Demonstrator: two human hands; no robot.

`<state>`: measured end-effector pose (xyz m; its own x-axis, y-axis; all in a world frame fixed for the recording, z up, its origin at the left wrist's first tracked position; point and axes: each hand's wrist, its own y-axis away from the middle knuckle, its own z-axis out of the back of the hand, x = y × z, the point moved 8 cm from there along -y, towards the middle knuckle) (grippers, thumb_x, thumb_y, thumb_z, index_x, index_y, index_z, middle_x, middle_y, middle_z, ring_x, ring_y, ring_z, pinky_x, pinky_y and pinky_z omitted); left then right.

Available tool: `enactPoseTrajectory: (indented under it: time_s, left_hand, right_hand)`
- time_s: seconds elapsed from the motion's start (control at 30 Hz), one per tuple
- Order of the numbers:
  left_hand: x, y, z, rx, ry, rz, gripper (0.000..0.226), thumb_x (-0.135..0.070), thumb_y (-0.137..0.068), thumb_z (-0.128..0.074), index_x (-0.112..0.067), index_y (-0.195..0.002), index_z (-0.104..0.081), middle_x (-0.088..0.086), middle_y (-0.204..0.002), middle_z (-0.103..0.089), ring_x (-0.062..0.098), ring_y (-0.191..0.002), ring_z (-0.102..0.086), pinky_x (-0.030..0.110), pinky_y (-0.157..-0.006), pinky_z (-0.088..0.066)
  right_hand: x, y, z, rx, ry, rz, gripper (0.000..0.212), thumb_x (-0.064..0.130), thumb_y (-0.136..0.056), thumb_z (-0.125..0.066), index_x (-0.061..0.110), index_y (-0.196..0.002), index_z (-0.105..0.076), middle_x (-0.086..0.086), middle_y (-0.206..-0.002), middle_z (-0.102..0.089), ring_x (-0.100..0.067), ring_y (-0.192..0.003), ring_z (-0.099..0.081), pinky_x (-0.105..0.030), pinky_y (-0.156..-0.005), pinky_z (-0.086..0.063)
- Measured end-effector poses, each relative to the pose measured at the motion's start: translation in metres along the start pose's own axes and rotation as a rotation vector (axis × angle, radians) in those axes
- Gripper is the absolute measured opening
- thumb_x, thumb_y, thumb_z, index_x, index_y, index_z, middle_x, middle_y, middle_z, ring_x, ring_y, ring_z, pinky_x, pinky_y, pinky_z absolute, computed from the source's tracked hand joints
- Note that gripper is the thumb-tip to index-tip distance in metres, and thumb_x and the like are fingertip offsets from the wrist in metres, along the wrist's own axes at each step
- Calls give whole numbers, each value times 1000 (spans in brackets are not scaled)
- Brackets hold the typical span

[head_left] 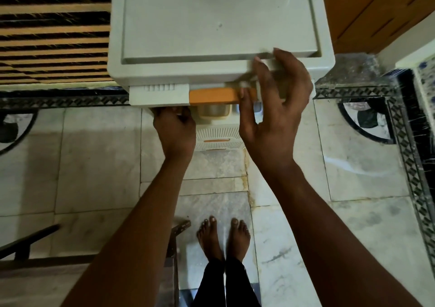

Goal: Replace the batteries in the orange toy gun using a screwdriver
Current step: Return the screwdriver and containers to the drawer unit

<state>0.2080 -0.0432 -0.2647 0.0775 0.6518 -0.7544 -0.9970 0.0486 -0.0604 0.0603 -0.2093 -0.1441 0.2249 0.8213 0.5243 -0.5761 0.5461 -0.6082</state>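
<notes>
- Floor (98,165): pale marble tiles with a dark patterned border (409,156) running along the far edge and down the right side.
- Background, upper left: a surface of orange and black stripes (54,31); upper right: brown wooden panelling (376,12).
- Drawer cabinet (211,24): off-white plastic, seen from above, with a flat recessed top. Orange-trimmed drawer fronts stack below it.
- Top drawer (160,96): front sits slightly forward of the cabinet body, with a white ribbed panel at left and an orange handle strip (213,96) at centre.
- Left hand (175,130): fingers curled under the lower edge of the top drawer front, gripping it from beneath.
- Right hand (275,109): raised before the cabinet's front right corner, fingers spread and loosely bent, tips reaching the top rim, thumb touching the orange strip. Motion blur; cannot tell whether it holds anything.
- Orange toy gun: not seen anywhere in view; its place cannot be told.
- Bare feet (223,238): on the tiles below, dark trouser legs above them.
- Dark wooden furniture frame (28,243): lower left.
</notes>
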Motion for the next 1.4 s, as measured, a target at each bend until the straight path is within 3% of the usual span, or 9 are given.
enactPoseTrajectory:
  time_s: [0.07,0.2,0.3,0.4,0.53,0.7,0.9,1.07,1.4]
  left_hand:
    - [-8,12,26,-93,195,31,15,-9,-91,-64,0,-100,-70,10,-95,-76,19,-84,-72,-2,-75,-43]
    - [-15,21,60,-149,665,131,30,-9,-99,-53,0,-125,-63,18,-100,-76,36,-80,-74,40,-71,-62]
    - [-24,25,79,-182,840,210,24,-8,-92,-50,-3,-113,-61,28,-108,-72,38,-85,-73,38,-74,-60]
    - [-25,27,86,-198,971,323,13,-17,-91,-58,-12,-99,-66,21,-106,-72,34,-91,-72,38,-79,-62]
    - [-26,22,89,-191,816,332,19,-20,-96,-72,-6,-110,-71,13,-99,-75,22,-83,-76,36,-77,-64]
    - [-24,26,101,-132,761,336,15,-16,-92,-77,-15,-107,-73,2,-88,-79,19,-79,-77,30,-73,-61]
    - [-6,76,124,-73,733,420,31,-14,-94,-74,-12,-125,-71,-1,-99,-79,16,-89,-75,27,-76,-59]
    - [10,119,145,-20,622,426,31,-12,-98,-69,-17,-128,-71,-8,-94,-79,12,-84,-72,30,-72,-57]
    - [51,172,138,31,534,518,35,-16,-97,-69,-18,-133,-65,-6,-105,-77,5,-85,-74,19,-67,-58]
  right_hand:
    - [-4,5,9,-47,-29,-68,36,10,-98,-72,-4,-131,-68,-33,-135,-53,-45,-129,-51,-56,-102,-47]
    - [-15,11,24,-188,26,-251,43,14,-97,-75,-5,-134,-65,-30,-126,-53,-41,-120,-52,-48,-103,-45]
    - [-21,10,27,-235,44,-376,57,21,-98,-73,-6,-145,-55,-30,-132,-49,-39,-122,-49,-46,-109,-41]
    - [-33,9,23,-182,-81,-563,72,26,-97,-71,-6,-155,-41,-25,-139,-43,-33,-129,-46,-17,-113,-33]
    - [-45,14,18,-132,-273,-749,67,33,-97,-74,5,-152,-50,-10,-129,-50,-20,-118,-60,-19,-102,-52]
    - [-55,30,28,-140,-370,-861,55,35,-89,-82,9,-135,-66,-22,-111,-67,-15,-86,-67,-13,-75,-55]
    - [-38,74,71,-165,-370,-976,35,28,-91,-80,13,-120,-67,-10,-104,-72,-24,-90,-70,-19,-74,-56]
    - [-36,112,106,-78,-307,-1046,23,30,-100,-70,8,-96,-66,-9,-82,-69,-22,-78,-68,-42,-78,-60]
    - [-56,155,104,138,-205,-1020,31,32,-106,-61,9,-87,-54,1,-71,-57,-1,-64,-56,-12,-63,-42]
